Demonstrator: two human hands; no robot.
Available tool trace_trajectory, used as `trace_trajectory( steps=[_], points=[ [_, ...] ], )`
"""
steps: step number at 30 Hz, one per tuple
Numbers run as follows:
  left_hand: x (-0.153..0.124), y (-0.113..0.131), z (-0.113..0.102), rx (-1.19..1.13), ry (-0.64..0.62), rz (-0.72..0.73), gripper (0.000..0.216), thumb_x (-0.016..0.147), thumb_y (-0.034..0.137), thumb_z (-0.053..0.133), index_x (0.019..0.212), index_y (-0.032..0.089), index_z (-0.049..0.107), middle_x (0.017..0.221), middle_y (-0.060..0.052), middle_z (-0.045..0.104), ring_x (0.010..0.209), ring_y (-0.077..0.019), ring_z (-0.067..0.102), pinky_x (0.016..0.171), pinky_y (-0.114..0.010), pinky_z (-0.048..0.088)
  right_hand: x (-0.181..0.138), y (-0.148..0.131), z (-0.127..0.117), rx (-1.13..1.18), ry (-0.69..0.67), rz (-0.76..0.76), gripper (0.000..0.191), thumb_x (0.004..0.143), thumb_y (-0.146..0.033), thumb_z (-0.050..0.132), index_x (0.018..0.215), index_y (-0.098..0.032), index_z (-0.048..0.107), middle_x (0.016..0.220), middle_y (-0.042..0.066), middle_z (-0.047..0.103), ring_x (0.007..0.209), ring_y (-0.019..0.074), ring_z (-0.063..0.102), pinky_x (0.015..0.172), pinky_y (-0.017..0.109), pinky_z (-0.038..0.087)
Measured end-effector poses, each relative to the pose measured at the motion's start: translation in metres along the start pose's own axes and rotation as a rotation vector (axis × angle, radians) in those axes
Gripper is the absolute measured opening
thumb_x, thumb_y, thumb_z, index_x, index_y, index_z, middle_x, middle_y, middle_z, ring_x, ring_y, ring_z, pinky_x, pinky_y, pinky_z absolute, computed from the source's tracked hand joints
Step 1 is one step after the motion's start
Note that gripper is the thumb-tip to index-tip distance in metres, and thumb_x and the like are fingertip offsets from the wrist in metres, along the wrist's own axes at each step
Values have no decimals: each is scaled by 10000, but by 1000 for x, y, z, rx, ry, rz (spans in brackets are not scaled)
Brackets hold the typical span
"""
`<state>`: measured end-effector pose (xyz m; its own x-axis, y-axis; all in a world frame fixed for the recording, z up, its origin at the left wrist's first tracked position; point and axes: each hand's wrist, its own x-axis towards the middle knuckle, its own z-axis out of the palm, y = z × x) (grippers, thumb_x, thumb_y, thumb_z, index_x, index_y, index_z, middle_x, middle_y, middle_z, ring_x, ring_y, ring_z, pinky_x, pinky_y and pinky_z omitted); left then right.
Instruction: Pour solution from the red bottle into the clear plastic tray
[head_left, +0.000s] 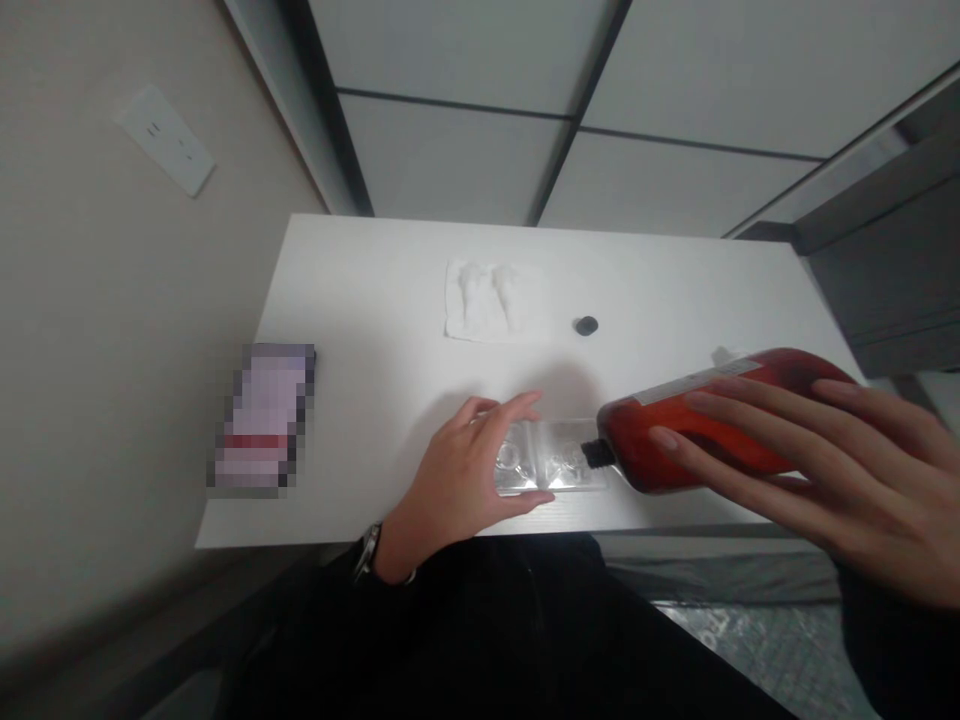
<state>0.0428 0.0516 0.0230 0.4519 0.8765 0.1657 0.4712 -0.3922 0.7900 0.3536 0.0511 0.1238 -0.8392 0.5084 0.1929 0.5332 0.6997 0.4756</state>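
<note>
A red bottle point(705, 420) lies tilted in my right hand point(847, 470), its black neck point(598, 454) pointing left and down. The neck is over the right part of a clear plastic case point(555, 470) with round molded shapes in its two sections. My left hand point(461, 465) grips the left end of this case, thumb along the near edge and fingers at the far edge. Whether liquid is leaving the bottle, I cannot tell. Beyond the case, a small round black cap point(587, 326) rests on the white table point(360, 300).
A folded white tissue point(484, 300) lies toward the back of the table. At the left edge is a blurred-out phone-shaped object point(262, 415). A wall with a socket point(169, 140) stands to the left, and paneled doors point(465, 150) rise behind the table.
</note>
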Motion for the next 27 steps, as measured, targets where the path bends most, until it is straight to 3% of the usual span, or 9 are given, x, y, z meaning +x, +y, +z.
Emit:
trace_trajectory(
  steps=[4,12,18,23,27],
  points=[
    [0,1,0,-5,-8,-5,998,717,282,977,1515,295,379,1346,-36,724,1190,-318,607,1015,-500,541,5,1,-2,-6,11,-25,787,929,118,506,1575,-329,458,1409,30,727,1237,225,711,1026,392,533],
    [0,3,-2,-4,-27,-18,968,732,289,969,1506,278,389,1390,-53,707,1222,-317,599,1021,-491,536,18,4,-9,-17,25,-72,810,941,123,498,1634,-266,342,1352,52,756,1199,213,711,976,394,552],
    [1,5,-3,-13,-46,-41,921,738,303,961,1492,278,431,1403,-61,698,1243,-324,598,1022,-482,535,21,5,-13,-28,15,-97,788,917,118,480,1610,-250,400,1389,81,735,1217,230,712,992,408,549],
    [0,3,-2,1,-31,-44,964,741,296,955,1528,295,398,1368,-50,716,1224,-319,605,1033,-488,526,26,8,-21,50,-13,-120,742,945,74,409,1555,-340,490,1405,-2,731,1275,218,688,1032,391,523],
    [0,1,0,29,-17,-28,961,755,325,948,1535,274,390,1365,-57,714,1222,-319,599,1050,-492,509,33,7,-27,131,-6,-108,734,950,39,441,1581,-334,468,1398,11,733,1264,225,687,1037,395,524]
  ],
)
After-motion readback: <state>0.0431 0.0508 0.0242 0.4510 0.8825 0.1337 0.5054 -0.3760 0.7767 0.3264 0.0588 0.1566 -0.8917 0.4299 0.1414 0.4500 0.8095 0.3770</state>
